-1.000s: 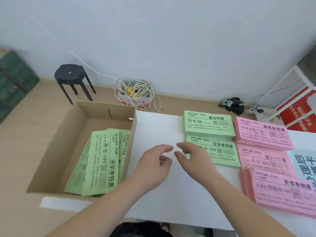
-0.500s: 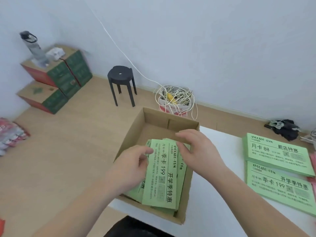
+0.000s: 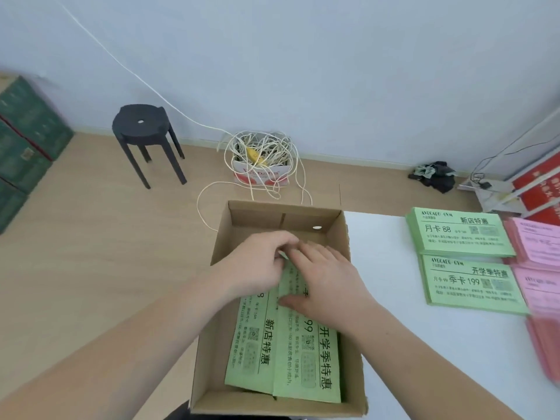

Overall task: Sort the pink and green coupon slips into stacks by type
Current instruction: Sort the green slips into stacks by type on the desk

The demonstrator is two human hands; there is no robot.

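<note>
An open cardboard box [image 3: 272, 403] stands left of the white table [image 3: 424, 359] and holds loose green slips. The top green slip [image 3: 306, 359] lies lengthwise, and a second green slip [image 3: 251, 338] with a different print shows to its left. My left hand [image 3: 257, 265] curls its fingers over the far end of the top slip and pinches it. My right hand [image 3: 327, 283] rests flat on that slip, thumb along its left edge. On the table lie two green stacks [image 3: 460, 234] [image 3: 472, 283] and, at the right edge, pink stacks [image 3: 536, 241] [image 3: 542, 286].
On the wooden floor behind the box stand a black stool [image 3: 142, 128] and a small carton of tangled white cord [image 3: 260, 165]. Green crates [image 3: 21, 137] are at the far left. A dark bundle [image 3: 436, 174] and red signs [image 3: 539, 189] lie by the wall at the right.
Both hands moved from above the table into the box and now sit on the far end of the green slips. The second slip is uncovered on the left.
</note>
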